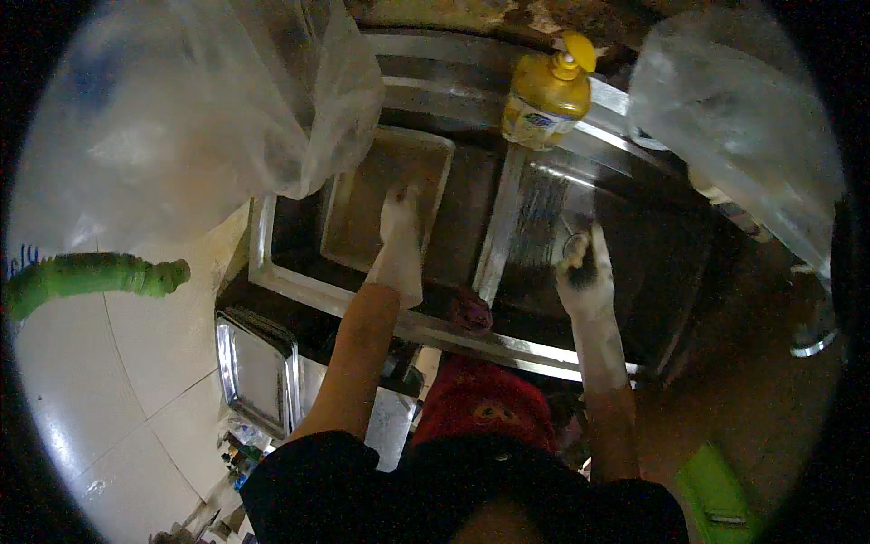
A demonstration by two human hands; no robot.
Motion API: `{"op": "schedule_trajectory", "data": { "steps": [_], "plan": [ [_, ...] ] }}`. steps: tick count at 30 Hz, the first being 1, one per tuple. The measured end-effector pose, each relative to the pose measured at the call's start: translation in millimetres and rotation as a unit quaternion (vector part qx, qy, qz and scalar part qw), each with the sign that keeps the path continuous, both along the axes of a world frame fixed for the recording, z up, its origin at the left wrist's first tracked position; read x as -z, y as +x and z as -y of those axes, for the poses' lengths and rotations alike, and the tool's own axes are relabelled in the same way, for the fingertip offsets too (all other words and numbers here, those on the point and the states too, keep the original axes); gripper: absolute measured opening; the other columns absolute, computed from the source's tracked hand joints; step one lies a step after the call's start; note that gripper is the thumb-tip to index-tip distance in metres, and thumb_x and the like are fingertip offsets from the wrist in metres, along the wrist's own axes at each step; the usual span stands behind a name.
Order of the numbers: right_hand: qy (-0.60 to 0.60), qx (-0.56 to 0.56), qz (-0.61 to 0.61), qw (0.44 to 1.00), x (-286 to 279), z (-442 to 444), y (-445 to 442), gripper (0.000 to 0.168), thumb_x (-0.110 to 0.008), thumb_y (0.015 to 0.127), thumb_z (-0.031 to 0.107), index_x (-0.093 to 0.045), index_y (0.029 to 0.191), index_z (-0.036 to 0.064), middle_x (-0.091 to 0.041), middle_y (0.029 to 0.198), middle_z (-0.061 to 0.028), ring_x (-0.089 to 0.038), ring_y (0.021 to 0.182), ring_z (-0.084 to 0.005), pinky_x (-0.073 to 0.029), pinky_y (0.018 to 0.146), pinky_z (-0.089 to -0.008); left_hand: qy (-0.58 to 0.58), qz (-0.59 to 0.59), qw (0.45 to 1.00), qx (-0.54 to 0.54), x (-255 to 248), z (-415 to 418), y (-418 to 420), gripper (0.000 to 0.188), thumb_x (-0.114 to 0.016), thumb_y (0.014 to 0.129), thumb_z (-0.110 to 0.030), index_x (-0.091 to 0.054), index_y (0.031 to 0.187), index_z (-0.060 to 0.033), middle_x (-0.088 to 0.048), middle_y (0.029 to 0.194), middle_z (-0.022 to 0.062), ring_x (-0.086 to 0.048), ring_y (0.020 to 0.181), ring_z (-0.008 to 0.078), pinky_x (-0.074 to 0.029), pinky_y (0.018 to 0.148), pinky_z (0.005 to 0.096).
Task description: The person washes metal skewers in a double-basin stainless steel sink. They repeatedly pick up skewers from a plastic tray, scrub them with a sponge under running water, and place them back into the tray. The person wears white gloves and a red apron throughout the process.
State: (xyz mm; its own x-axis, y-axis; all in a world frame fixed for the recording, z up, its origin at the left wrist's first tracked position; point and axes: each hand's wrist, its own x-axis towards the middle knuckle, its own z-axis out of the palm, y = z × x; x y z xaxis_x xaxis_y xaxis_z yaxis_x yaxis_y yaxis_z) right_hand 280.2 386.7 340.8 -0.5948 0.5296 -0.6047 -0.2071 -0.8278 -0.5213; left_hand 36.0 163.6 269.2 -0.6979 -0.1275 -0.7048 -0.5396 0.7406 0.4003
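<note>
A double-basin metal sink (497, 231) lies before me. My left hand (399, 217), in a pale glove, reaches over a shallow rectangular tray (380, 160) in the left basin. Its fingers are blurred, so touch or grip is unclear. Over the right basin (652, 272) is my right hand (586, 268), also in a pale glove, with some fingers curled and one pointing away from me. A dark patch shows in its palm, and I cannot tell whether it is a held thing or shadow. Behind that hand, the basin has a bright, streaked patch.
A yellow pump bottle (547, 102) stands behind the divider. Large clear plastic bags hang at left (204, 115) and right (734, 115). A dark reddish cloth or scrubber (471, 309) rests on the front rim. Metal trays (255, 370) stand below left, near a green hose-like object (102, 274).
</note>
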Motion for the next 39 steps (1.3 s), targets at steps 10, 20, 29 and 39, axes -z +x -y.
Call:
{"op": "schedule_trajectory", "data": {
  "steps": [10,20,29,39],
  "plan": [
    [0.074,-0.004,0.136,0.988,13.0,18.0,153.0,0.066,-0.071,0.093,0.041,-0.046,0.147,0.013,-0.058,0.109,0.0003,-0.057,0.084,-0.013,-0.053,0.076,-0.0283,-0.192,0.026,0.975,0.112,176.6,63.7,28.9,0.058,-0.059,0.098,-0.048,-0.058,0.134,-0.0034,-0.068,0.122,0.0157,-0.066,0.11,0.0316,-0.052,0.091,0.0438],
    [0.063,0.023,0.169,0.983,-12.6,41.2,124.0,0.059,-0.071,0.09,0.053,-0.056,0.124,0.008,-0.059,0.097,0.0007,-0.057,0.084,-0.0114,-0.05,0.073,-0.0285,0.066,0.018,0.955,-0.287,215.8,111.7,14.7,0.044,-0.05,0.104,-0.038,-0.065,0.12,-0.0001,-0.07,0.112,0.0171,-0.071,0.097,0.0311,-0.06,0.077,0.043],
    [-0.015,0.105,0.2,0.974,-17.1,44.3,128.0,0.023,-0.064,0.099,0.032,-0.064,0.106,0.011,-0.063,0.092,-0.0023,-0.06,0.074,-0.0124,-0.051,0.066,-0.0275,-0.109,0.093,0.977,0.159,199.4,83.4,11.2,0.059,-0.055,0.1,-0.046,-0.055,0.135,0.0011,-0.063,0.131,0.0165,-0.067,0.111,0.0322,-0.057,0.09,0.0441],
    [0.051,0.041,0.2,0.978,-27.7,58.9,109.4,0.021,-0.06,0.101,0.025,-0.06,0.112,0.006,-0.06,0.091,-0.0034,-0.057,0.08,-0.0132,-0.05,0.073,-0.0269,0.116,0.101,0.908,-0.391,163.4,113.8,7.3,0.052,-0.043,0.106,-0.039,-0.049,0.145,-0.0045,-0.061,0.134,0.0137,-0.064,0.105,0.0231,-0.053,0.09,0.0377]
  ]
}}
